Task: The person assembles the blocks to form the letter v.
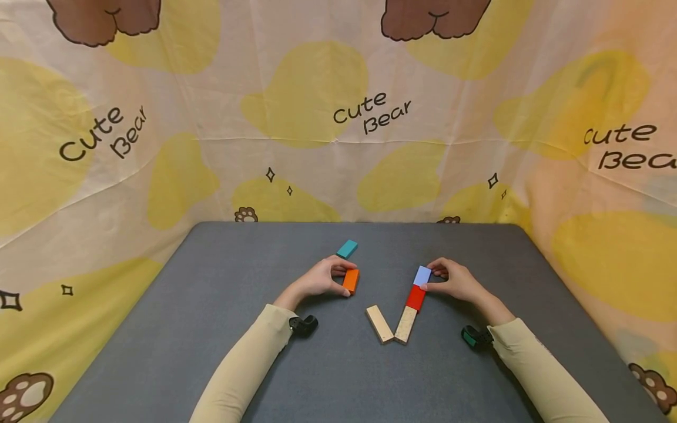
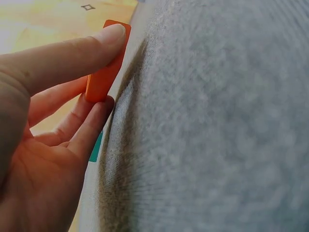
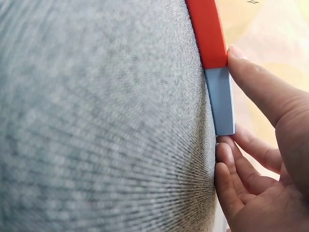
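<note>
My left hand (image 1: 320, 278) pinches an orange block (image 1: 351, 281) between thumb and fingers, just over the grey table. In the left wrist view the thumb lies along one end of the orange block (image 2: 102, 79) and the fingertips hold its other end. A light blue block (image 1: 422, 275) is between the thumb and fingers of my right hand (image 1: 456, 282). The right wrist view has the thumb at the seam where the light blue block (image 3: 221, 101) meets the red block (image 3: 207, 34), with fingertips at its far end. The red block (image 1: 415, 298) continues the row into a wooden block (image 1: 406, 324).
A second wooden block (image 1: 379, 324) slants left, its near end meeting the first one in a V. Behind my left hand lies a teal block (image 1: 347, 249). The grey table (image 1: 254, 364) ends at a patterned cloth (image 1: 296, 106) hung around its back and sides.
</note>
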A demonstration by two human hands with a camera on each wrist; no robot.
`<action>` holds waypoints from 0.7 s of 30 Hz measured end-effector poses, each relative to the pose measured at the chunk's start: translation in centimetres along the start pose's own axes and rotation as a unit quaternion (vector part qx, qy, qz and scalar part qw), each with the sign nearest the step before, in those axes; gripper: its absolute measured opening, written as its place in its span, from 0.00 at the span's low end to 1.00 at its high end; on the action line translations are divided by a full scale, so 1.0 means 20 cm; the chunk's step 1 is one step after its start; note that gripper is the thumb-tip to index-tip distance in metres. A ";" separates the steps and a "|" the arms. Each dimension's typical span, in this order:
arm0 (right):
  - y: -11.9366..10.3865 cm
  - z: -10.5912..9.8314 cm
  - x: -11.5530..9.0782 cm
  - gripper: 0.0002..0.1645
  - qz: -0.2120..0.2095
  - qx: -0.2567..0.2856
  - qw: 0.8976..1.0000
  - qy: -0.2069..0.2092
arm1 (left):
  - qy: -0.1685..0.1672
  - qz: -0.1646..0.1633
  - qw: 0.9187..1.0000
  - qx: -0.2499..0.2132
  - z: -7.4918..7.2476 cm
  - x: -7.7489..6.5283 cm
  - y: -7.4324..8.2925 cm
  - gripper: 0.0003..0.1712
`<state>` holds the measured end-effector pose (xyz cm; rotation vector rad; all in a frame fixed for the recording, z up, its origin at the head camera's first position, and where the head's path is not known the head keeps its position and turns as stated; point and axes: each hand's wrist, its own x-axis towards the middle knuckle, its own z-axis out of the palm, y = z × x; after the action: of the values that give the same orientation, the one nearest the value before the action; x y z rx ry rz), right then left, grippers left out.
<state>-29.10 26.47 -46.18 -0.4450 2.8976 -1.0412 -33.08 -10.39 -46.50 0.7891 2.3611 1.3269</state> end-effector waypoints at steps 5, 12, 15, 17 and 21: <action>0.00 0.00 0.00 0.36 0.001 -0.001 1.000 0.004 | 0.008 -0.002 1.000 0.002 0.01 0.00 0.00 0.36; 0.00 0.00 0.00 0.36 0.001 0.000 1.000 0.004 | 0.005 0.000 1.000 0.014 0.02 0.00 0.01 0.37; 0.00 0.00 0.01 0.36 -0.001 0.002 1.000 0.005 | 0.005 0.001 1.000 0.017 0.02 0.00 0.01 0.36; 0.00 0.00 0.00 0.36 -0.002 0.003 1.000 0.005 | 0.006 0.001 1.000 0.017 0.02 0.00 0.02 0.36; 0.00 0.00 0.00 0.37 -0.002 0.002 1.000 0.004 | 0.011 0.002 1.000 0.016 0.03 0.00 0.03 0.35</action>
<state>-29.15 26.42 -46.23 -0.4488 2.9021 -1.0520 -32.53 -9.81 -46.31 0.7921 2.4050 1.3089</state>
